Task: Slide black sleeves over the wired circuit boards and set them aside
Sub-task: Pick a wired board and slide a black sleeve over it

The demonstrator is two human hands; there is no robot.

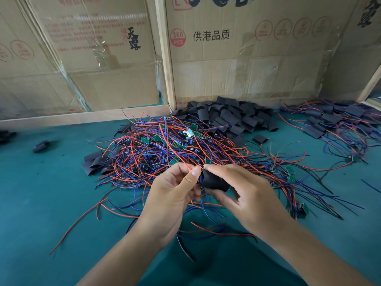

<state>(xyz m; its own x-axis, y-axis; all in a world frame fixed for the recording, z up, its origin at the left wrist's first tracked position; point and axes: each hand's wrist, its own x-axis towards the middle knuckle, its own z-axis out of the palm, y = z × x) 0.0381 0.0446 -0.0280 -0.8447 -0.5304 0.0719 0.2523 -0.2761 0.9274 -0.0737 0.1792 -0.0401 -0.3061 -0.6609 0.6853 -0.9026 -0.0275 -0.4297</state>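
My right hand (245, 195) grips a black tubular sleeve (214, 181) while my left hand (175, 193) pinches red wires (188, 166), with finished sleeved boards (334, 120) far right and a large tangled pile of unsleeved boards (165, 149) remaining.

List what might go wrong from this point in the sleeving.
1. The left hand pinches a red wire that runs back into the tangled wire pile; pulling may drag neighbouring boards along.
2. The right hand holds the black sleeve at the wire ends; loose wires could snag on its mouth and bunch up.
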